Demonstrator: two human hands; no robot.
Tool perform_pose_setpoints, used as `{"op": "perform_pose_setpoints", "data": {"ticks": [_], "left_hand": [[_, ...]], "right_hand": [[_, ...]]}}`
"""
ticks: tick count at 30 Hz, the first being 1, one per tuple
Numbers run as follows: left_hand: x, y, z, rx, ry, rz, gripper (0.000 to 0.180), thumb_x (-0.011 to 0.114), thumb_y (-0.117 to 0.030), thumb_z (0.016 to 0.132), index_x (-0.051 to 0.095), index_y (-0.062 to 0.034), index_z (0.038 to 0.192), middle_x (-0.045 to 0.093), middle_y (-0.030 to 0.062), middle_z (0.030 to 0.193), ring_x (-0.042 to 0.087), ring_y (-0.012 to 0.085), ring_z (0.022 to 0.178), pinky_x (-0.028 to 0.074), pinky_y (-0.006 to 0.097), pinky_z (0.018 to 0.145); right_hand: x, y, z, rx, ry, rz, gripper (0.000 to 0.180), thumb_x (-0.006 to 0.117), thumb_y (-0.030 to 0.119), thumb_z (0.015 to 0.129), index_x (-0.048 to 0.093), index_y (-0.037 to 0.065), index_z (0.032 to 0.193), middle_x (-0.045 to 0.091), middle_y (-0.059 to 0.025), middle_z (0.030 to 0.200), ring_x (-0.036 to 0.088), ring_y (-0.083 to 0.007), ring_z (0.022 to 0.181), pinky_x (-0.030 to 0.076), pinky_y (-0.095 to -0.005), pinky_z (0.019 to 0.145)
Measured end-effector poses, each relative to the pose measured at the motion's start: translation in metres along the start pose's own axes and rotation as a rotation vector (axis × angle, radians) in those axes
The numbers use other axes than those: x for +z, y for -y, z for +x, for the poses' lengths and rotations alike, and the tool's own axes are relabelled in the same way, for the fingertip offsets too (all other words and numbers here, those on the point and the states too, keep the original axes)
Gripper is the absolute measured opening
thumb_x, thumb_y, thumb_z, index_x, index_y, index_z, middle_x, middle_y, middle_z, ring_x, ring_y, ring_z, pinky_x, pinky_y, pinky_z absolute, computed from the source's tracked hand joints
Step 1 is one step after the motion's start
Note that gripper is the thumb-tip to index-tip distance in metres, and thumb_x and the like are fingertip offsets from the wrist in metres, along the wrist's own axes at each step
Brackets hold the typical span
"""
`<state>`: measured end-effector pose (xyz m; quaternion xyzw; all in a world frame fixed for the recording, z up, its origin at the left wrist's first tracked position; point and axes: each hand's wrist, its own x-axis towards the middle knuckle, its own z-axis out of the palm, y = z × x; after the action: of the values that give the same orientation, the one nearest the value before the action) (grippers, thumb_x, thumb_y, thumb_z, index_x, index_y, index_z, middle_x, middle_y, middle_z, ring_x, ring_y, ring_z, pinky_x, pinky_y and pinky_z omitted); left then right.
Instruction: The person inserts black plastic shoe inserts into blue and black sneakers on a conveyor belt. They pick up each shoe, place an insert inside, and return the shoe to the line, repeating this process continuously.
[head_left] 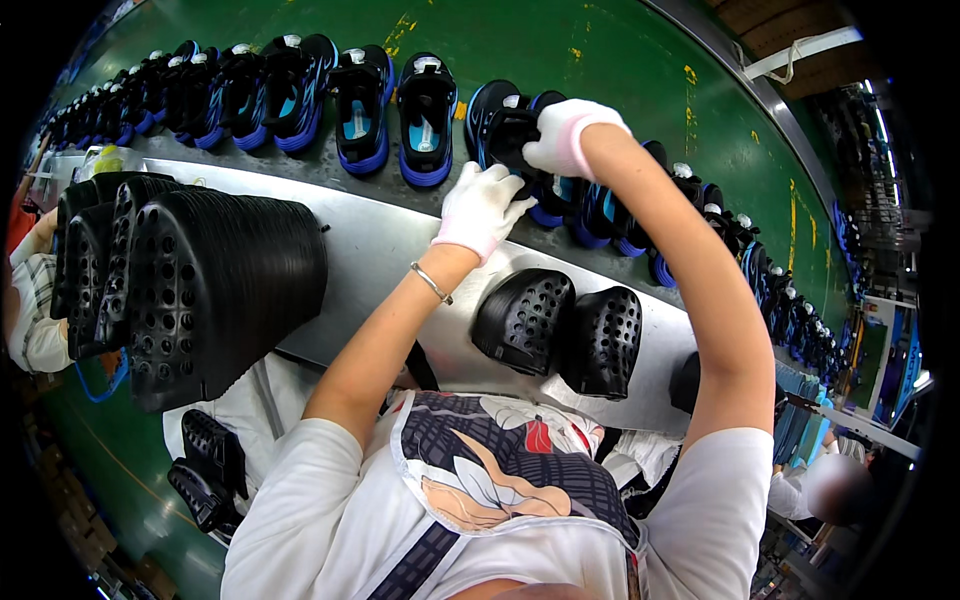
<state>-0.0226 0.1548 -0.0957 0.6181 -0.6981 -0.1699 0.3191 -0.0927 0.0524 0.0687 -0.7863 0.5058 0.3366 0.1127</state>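
Both my hands wear white gloves with pink cuffs and meet at one black and blue sports shoe (486,108) in the row beyond the bench. My left hand (481,207) is at the near, heel end of this shoe, its fingers curled around the edge. Across the opening, my right hand (563,138) is closed on a dark piece (512,138) at the shoe; the glove hides part of it, and I cannot tell whether it is an insert or the shoe's collar. Two black perforated plastic shoe inserts (527,318) (606,340) lie on the metal bench in front of me.
Large nested stacks of black perforated inserts (225,290) stand on the bench (372,240) at left. A long line of similar shoes (425,120) curves away on both sides. More black inserts (208,465) lie low at left. Other people are at the far left and far right (810,488).
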Motion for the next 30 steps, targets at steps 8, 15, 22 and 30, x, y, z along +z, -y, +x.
{"op": "perform_pose_setpoints", "data": {"ticks": [8,15,22,30], "left_hand": [[-0.016,-0.005,-0.001,-0.14,0.162,-0.065,0.03,0.062,-0.036,0.083,0.067,-0.0085,0.096,0.066,0.0109,0.098,0.058,0.0348,0.092,0.049,0.045,0.079],[-0.025,0.0,0.025,-0.329,0.488,-0.071,0.039,0.061,-0.045,0.082,0.067,-0.0101,0.1,0.069,0.0164,0.096,0.064,0.0379,0.09,0.052,0.044,0.078],[-0.028,0.0,0.024,-0.317,0.496,0.028,0.037,0.065,-0.044,0.083,0.07,-0.0112,0.099,0.07,0.0128,0.097,0.067,0.0328,0.091,0.054,0.041,0.08],[-0.035,0.004,0.027,-0.221,0.543,0.053,0.035,0.062,-0.041,0.085,0.07,-0.0114,0.101,0.069,0.0099,0.106,0.065,0.0305,0.098,0.053,0.04,0.084]], "right_hand": [[0.05,0.036,0.025,0.014,-0.114,-0.101,0.023,0.063,0.015,0.083,0.068,0.003,0.103,0.071,-0.017,0.102,0.069,-0.031,0.097,0.056,-0.041,0.076],[0.062,0.041,0.049,0.095,-0.187,-0.099,0.031,0.065,0.016,0.083,0.068,0.009,0.113,0.07,-0.0106,0.111,0.069,-0.0255,0.102,0.056,-0.0399,0.078],[0.052,0.041,0.03,-0.028,-0.201,-0.198,0.023,0.06,0.022,0.087,0.07,0.009,0.103,0.07,-0.0094,0.105,0.07,-0.0278,0.095,0.056,-0.0413,0.074],[0.04,0.033,0.042,-0.083,-0.168,-0.166,0.021,0.066,0.022,0.082,0.074,0.013,0.098,0.072,-0.0098,0.1,0.069,-0.0271,0.095,0.055,-0.0397,0.076]]}}
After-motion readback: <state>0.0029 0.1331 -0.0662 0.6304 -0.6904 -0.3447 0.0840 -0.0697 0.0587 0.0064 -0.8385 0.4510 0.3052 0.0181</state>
